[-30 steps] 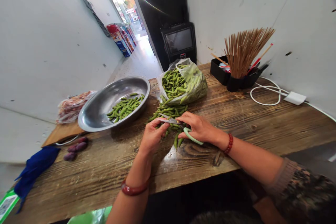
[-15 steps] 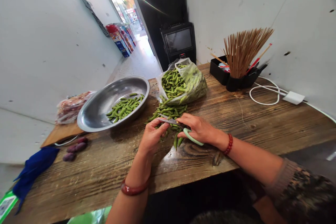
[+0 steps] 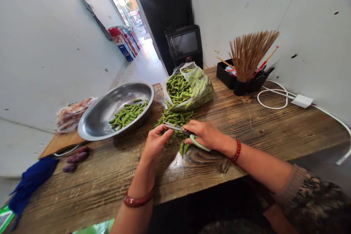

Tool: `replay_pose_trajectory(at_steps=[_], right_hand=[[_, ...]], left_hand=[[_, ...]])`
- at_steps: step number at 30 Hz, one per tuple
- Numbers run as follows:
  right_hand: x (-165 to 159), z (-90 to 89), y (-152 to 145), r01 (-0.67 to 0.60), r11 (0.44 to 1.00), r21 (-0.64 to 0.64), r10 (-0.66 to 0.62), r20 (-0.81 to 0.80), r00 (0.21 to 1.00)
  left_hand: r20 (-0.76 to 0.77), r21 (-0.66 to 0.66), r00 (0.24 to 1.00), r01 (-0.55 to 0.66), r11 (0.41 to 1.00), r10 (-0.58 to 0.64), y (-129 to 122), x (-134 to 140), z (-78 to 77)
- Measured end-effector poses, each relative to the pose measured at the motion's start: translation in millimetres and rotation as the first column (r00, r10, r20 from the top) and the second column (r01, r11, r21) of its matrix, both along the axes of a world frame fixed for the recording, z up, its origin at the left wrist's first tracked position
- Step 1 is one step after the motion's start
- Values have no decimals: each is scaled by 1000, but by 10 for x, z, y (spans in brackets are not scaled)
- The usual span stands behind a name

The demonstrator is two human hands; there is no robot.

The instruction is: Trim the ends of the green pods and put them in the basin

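My right hand (image 3: 204, 134) is closed around the pale green handles of a pair of scissors (image 3: 197, 143). The blades point left and reach the fingertips of my left hand (image 3: 156, 142). That hand is pinched, thumb against fingers; whatever it grips is hidden at the blades. Beneath and behind the blades lies a loose pile of green soybean pods (image 3: 175, 117), with a couple of pods (image 3: 182, 148) closer to me. A clear plastic bag (image 3: 204, 93) full of pods stands behind the pile. Left of it, a metal basin (image 3: 94, 119) holds more pods.
Purple-red oblong items (image 3: 78, 157) and a dark blue cloth (image 3: 34, 179) lie at the left. A plastic-wrapped bundle (image 3: 72, 115) is beside the basin. At the back right stand a black holder (image 3: 242, 87) of brown sticks and a white cable with an adapter (image 3: 301, 101).
The scissor blades have come closer together at my left fingertips. Both hands stay in nearly the same place over the table, while the view has shifted slightly.
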State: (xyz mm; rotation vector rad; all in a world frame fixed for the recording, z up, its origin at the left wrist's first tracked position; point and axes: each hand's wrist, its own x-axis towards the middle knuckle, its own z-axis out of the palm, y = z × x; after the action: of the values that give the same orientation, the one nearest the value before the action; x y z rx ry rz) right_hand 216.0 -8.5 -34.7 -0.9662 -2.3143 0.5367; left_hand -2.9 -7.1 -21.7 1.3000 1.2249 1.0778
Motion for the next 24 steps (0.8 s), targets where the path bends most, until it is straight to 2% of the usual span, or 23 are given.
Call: replay_pose_trajectory(at_steps=[4,9,14,24], right_hand=[[13,-9,22,60,998,17,-59,-57,997],[17,-27,35,113,992,51,-106,-125,987],[-7,-2,-1,77,996,36,-73,-103,992],[-22,9,-19,54,998,35,-51,-82,995]], left_hand=[[227,-69,969,-87,994,100,13,1,39],[431,-126,892,-92,988,138,45,2,65],[471,-128,872,-84,988,135,52,13,65],[459,-124,885,-20,992,75,25,54,43]])
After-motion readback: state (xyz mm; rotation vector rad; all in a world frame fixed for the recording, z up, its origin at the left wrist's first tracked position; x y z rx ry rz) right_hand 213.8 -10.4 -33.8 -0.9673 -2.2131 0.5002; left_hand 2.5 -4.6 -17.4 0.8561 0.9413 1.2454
